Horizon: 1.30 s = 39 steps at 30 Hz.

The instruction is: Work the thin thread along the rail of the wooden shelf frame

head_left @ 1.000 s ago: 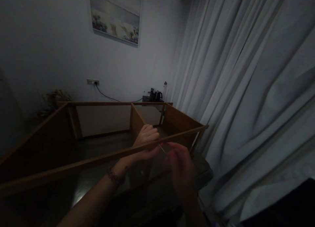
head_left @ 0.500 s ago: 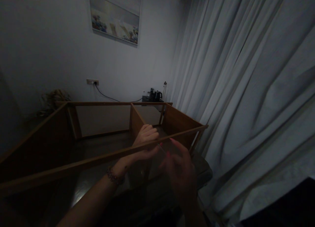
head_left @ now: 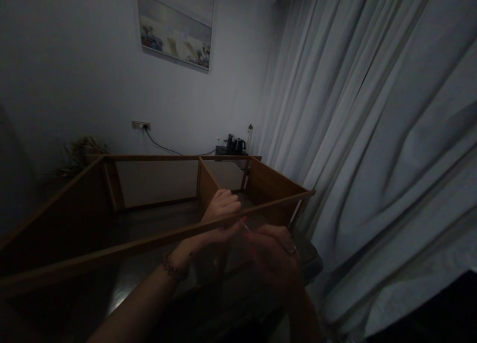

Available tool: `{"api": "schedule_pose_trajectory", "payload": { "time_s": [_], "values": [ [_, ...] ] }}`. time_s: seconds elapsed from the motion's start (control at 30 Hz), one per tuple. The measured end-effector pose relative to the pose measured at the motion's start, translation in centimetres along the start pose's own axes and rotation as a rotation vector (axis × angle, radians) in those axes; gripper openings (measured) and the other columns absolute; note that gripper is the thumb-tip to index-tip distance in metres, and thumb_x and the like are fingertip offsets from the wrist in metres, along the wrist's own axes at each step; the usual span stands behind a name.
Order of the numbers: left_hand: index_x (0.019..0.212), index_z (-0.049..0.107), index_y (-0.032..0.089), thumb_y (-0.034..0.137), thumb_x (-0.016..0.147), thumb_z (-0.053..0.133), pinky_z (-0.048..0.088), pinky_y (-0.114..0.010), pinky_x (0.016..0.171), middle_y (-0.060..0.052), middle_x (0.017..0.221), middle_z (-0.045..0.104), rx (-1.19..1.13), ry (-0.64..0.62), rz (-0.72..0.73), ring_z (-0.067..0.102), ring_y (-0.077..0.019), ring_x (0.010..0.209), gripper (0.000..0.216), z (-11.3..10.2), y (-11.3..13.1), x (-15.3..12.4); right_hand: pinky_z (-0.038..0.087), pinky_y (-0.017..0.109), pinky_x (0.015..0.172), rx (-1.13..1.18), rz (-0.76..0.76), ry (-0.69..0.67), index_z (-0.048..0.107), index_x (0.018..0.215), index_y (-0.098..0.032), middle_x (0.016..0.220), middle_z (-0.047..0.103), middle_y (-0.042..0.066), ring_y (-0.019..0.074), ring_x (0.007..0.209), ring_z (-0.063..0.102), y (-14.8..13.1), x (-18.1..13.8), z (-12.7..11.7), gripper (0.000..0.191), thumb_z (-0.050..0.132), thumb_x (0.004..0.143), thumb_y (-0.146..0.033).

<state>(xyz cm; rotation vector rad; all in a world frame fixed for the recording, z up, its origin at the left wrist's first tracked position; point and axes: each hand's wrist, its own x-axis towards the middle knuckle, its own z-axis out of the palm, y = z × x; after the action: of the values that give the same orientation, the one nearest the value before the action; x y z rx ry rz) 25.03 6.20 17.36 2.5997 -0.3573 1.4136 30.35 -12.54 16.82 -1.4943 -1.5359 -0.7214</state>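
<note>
A low wooden frame point(head_left: 160, 238) with a middle divider panel point(head_left: 209, 176) stands before me. My left hand point(head_left: 223, 204) is closed around its near rail, fingers curled on the far side and the thumb below on the near side. A bracelet point(head_left: 172, 268) circles that wrist. Just under the rail, my right hand point(head_left: 274, 248) pinches a thin, shiny metal rod point(head_left: 245, 225). The rod's tip points up at the rail beside my left thumb; whether it sits in a hole is too dark to tell. My right fingertips are partly blurred.
Pale curtains point(head_left: 335, 134) hang close on the right. Behind the frame, a black kettle point(head_left: 239, 144) stands on a small dark surface by the wall. A cable runs from the wall socket point(head_left: 140, 125). A dark cushioned seat point(head_left: 309, 258) lies beyond my right hand.
My right hand has turned and its raised, spread fingers have folded in around the metal rod. My left hand stays on the rail.
</note>
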Motion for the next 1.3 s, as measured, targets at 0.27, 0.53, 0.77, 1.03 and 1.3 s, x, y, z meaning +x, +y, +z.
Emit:
{"api": "schedule_pose_trajectory", "payload": {
  "time_s": [0.27,0.53,0.77,1.03,1.3],
  "values": [
    [0.060,0.036,0.021,0.030,0.081,0.043,0.035,-0.037,0.067,0.000,0.063,0.046,-0.026,-0.010,-0.009,0.043,-0.0180,0.067,0.023,-0.1,0.0,0.1,0.051,0.031,0.072,-0.094,-0.158,-0.008,0.063,0.101,-0.019,0.085,0.066,0.005,0.0167,0.079,0.060,0.0,0.3,0.8,0.017,0.050,0.089,-0.016],
    [0.060,0.033,0.022,0.030,0.081,0.043,0.035,-0.036,0.068,0.000,0.062,0.045,-0.010,0.000,0.006,0.043,-0.0182,0.067,0.025,-0.1,0.1,0.1,0.047,0.023,0.056,0.101,0.194,0.148,0.056,0.073,-0.020,0.066,0.058,0.000,0.0126,0.062,0.057,-1.0,0.5,2.2,0.021,0.046,0.091,-0.020],
    [0.061,0.036,0.023,0.031,0.081,0.043,0.035,-0.037,0.067,-0.001,0.063,0.047,-0.023,-0.006,0.003,0.042,-0.0197,0.067,0.022,0.0,-0.1,0.0,0.053,0.025,0.057,-0.020,0.182,0.427,0.055,0.095,-0.021,0.085,0.067,0.007,0.0148,0.067,0.065,-1.2,0.0,3.8,0.008,0.050,0.089,-0.019],
    [0.060,0.034,0.022,0.029,0.082,0.040,0.034,-0.036,0.064,0.000,0.060,0.044,-0.012,0.018,0.011,0.043,-0.0186,0.065,0.024,-0.4,0.4,0.3,0.039,0.017,0.036,0.665,0.688,0.137,0.043,0.111,-0.021,0.051,0.056,-0.008,0.0090,0.037,0.049,-1.1,0.9,2.4,0.021,0.044,0.091,-0.027],
    [0.061,0.038,0.022,0.033,0.083,0.042,0.035,-0.036,0.066,-0.001,0.064,0.047,0.010,-0.020,-0.004,0.043,-0.0191,0.068,0.026,0.0,-0.2,-0.1,0.047,0.032,0.074,0.007,0.246,0.216,0.055,0.105,-0.023,0.091,0.062,0.003,0.0170,0.085,0.060,-0.4,-0.1,1.0,0.018,0.055,0.087,-0.022]
  ]
}}
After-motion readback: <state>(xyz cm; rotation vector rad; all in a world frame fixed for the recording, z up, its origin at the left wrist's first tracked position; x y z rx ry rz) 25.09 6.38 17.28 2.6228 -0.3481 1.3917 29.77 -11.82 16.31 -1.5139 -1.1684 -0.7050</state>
